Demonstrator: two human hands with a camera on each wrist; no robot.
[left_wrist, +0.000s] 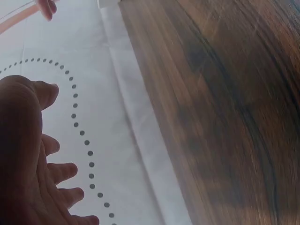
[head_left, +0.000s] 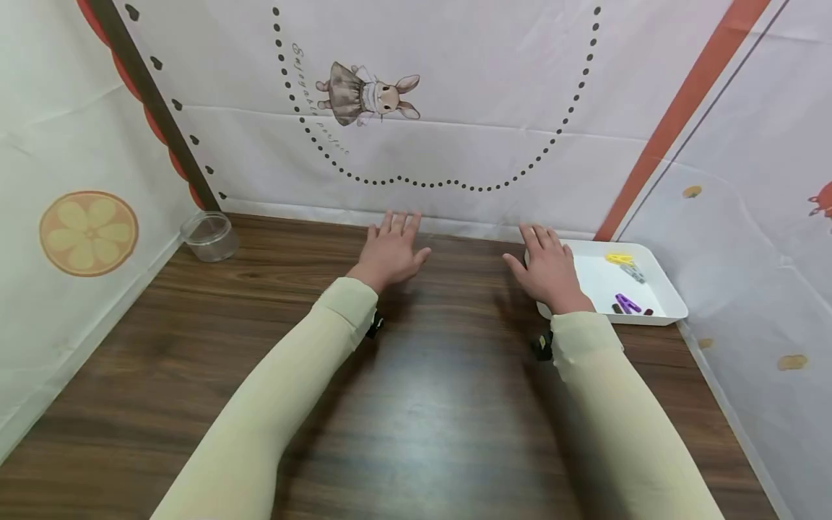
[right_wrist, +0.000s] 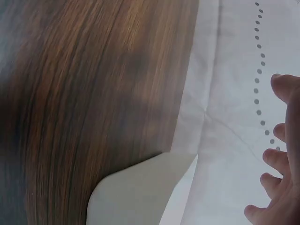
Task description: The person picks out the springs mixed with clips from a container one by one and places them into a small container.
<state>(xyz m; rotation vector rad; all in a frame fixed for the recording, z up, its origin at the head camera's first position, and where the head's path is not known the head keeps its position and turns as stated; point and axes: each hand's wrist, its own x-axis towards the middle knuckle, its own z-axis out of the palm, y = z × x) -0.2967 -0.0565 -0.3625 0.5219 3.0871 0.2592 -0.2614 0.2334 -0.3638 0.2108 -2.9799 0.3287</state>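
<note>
Both hands are held out palm down over the dark wooden table, fingers spread and holding nothing. In the head view the left hand is near the back edge of the table, left of centre. The right hand overlaps the left side of a white tray. Inside that tray lie a yellow clip, a grey clip, a purple clip and small dark pieces. The right wrist view shows the corner of the tray below the right hand.
A clear round plastic container stands at the back left corner of the table. White printed cloth hangs behind the table and along both sides, with a rabbit picture on the back part.
</note>
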